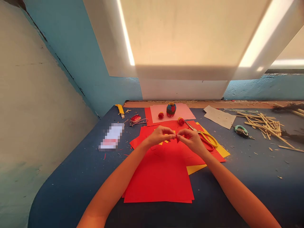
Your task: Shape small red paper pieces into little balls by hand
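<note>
My left hand and my right hand meet above the red paper sheets, thumbs and forefingers pinched together. Between their fingertips is a small red paper piece; its shape is mostly hidden. Small yellow paper pieces lie under my left hand. Close beside my right hand rest scissors with yellow and red handles. Just beyond the hands sits a red-and-yellow textured ball. A second such ball and a small multicoloured rounded object stand on pink paper.
At left lie a yellow box cutter, a red oval item with a metal loop, and a blurred-out rectangle. To the right are grey card, a teal ring-shaped item and scattered thin sticks. Yellow paper pokes out below the red.
</note>
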Available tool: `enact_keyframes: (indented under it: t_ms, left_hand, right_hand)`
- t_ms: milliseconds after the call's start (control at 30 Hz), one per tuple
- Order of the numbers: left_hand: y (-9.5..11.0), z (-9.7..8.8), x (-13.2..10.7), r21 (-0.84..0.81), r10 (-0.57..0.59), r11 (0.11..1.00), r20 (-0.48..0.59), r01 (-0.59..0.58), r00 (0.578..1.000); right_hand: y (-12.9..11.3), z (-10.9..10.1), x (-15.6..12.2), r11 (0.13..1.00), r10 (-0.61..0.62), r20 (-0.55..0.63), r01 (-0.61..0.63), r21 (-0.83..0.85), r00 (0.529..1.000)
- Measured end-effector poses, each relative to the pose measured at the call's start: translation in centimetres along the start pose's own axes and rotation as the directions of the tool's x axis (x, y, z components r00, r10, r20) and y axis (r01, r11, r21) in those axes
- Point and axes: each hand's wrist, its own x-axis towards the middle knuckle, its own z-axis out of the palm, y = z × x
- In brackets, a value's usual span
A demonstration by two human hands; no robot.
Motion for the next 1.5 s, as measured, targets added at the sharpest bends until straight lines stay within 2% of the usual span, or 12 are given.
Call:
enact_keyframes:
  t_ms: [133, 633, 733, 867, 933, 1067, 1133, 1233, 1400, 1500]
  left_hand:
    - [-0.1, 0.2, -0.1, 0.069, 0.027, 0.997, -0.049, -0.024, 0.998]
    - [0.3, 0.8, 0.0, 0.089, 0.061, 0.995, -0.112, -0.051, 0.992]
    - [0.2, 0.9, 0.1, 0.131, 0.093, 0.989, -0.175, -0.071, 0.98]
    - [0.2, 1.0, 0.1, 0.177, 0.139, 0.98, -0.285, -0.091, 0.948]
    - [0.2, 1.0, 0.1, 0.188, 0.138, 0.978, -0.284, -0.086, 0.949]
    - [0.1, 1.0, 0.0, 0.18, 0.112, 0.981, -0.195, -0.077, 0.974]
    - [0.1, 1.0, -0.1, 0.173, 0.115, 0.981, -0.17, -0.085, 0.979]
    - [0.3, 1.2, -0.1, 0.19, 0.123, 0.978, -0.193, -0.086, 0.974]
    - [0.5, 2.3, -0.1, 0.259, 0.115, 0.966, -0.351, -0.022, 0.929]
    - [0.5, 2.9, -0.1, 0.242, 0.076, 0.97, -0.397, 0.024, 0.915]
  right_hand:
    - [0.0, 0.2, 0.0, 1.0, -0.013, -0.01, 0.013, 0.0, 1.0]
    - [0.3, 0.5, 0.0, 0.997, -0.082, -0.011, 0.082, -0.013, 0.997]
    - [0.2, 0.5, 0.1, 0.999, -0.043, -0.002, 0.043, 0.006, 0.999]
    - [0.5, 0.5, 0.1, 1.0, 0.011, -0.058, -0.011, -0.003, 0.998]
    - [0.7, 0.6, 0.1, 1.0, 0.021, -0.089, -0.02, 0.007, 0.996]
    - [0.9, 0.7, 0.1, 1.0, -0.003, -0.121, 0.004, 0.01, 0.993]
    - [0.7, 0.7, 0.1, 0.999, -0.03, -0.118, 0.029, -0.015, 0.993]
    - [0.4, 0.7, 0.0, 0.992, -0.1, -0.118, 0.091, -0.082, 0.988]
    - [0.5, 1.2, -0.2, 0.936, -0.221, -0.179, 0.158, -0.314, 0.959]
    - [0.6, 1.3, -0.4, 0.88, -0.273, -0.184, 0.168, -0.444, 0.944]
